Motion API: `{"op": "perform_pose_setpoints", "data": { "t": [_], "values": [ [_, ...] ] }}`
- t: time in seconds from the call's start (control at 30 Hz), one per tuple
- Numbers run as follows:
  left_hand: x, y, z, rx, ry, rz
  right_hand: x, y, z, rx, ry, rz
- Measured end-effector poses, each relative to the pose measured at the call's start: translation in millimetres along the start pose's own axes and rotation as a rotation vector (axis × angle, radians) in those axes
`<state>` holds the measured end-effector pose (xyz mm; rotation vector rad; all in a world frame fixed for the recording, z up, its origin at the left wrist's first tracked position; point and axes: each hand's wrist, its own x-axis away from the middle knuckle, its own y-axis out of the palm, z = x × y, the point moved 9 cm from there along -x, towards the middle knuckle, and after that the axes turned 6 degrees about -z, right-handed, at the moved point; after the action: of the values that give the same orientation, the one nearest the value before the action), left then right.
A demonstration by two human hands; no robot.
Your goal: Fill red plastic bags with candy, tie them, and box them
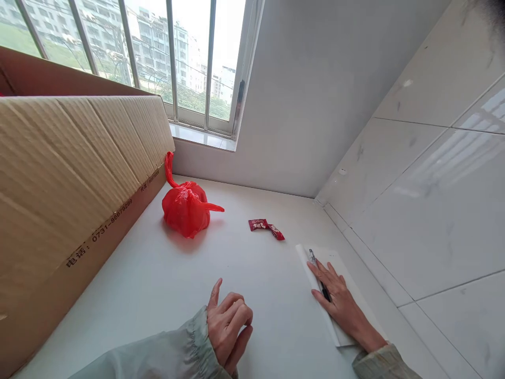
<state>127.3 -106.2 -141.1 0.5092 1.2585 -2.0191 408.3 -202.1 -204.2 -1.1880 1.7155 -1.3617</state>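
My left hand (pixel 229 330) hovers over or rests on the white table (pixel 189 295); its little finger sticks out, while the other fingers curl toward the thumb with nothing visible in them. On the right, my right hand (pixel 341 297) lies flat with its fingers spread across white paper (pixel 343 339), which looks like a notebook or a stack of sheets. Under that hand runs a pen (pixel 312 256), black with a clear end, partly covered by the fingers. Farther back, between the hands, lie two small dark-red wrapped packets (pixel 258 225), touching end to end.
A knotted red plastic bag (pixel 186 209) sits at the back left beside a large cardboard box (pixel 79 173) with printing on its side. The tabletop ends at a grey wall (pixel 300 105) and a tiled wall (pixel 437 221). A barred window (pixel 197 63) is behind.
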Motion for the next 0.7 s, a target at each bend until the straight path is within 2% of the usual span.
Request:
{"op": "perform_pose_setpoints", "data": {
  "t": [0.1, 0.2, 0.3, 0.43, 0.5, 0.57, 0.63, 0.7],
  "values": [
    [-0.4, 2.2, 0.0, -0.035, -0.025, -0.003, -36.1, -12.2, 42.8, 0.041, 0.021, 0.016],
    [0.7, 4.5, 0.0, -0.052, -0.044, -0.001, -72.4, -20.2, 69.0, 0.072, 0.019, 0.026],
    [3.1, 6.8, -0.8, -0.079, -0.049, 0.017, -96.6, -21.2, 85.3, 0.078, 0.035, 0.018],
    [6.1, 9.7, -3.0, -0.140, -0.053, 0.047, -102.7, -19.8, 93.0, 0.060, 0.046, -0.013],
    [7.0, 13.1, -3.5, -0.155, -0.048, 0.025, -97.4, -23.4, 88.5, 0.057, 0.063, 0.017],
    [7.7, 15.4, -3.0, -0.153, -0.037, 0.003, -89.2, -32.1, 74.2, 0.078, 0.095, 0.137],
    [8.1, 15.7, -2.4, -0.146, -0.030, -0.003, -77.9, -40.3, 41.0, 0.106, 0.064, 0.322],
    [7.9, 14.5, -2.0, -0.141, -0.029, 0.009, -65.9, -37.6, -12.3, 0.113, -0.085, 0.464]
  ]
}}
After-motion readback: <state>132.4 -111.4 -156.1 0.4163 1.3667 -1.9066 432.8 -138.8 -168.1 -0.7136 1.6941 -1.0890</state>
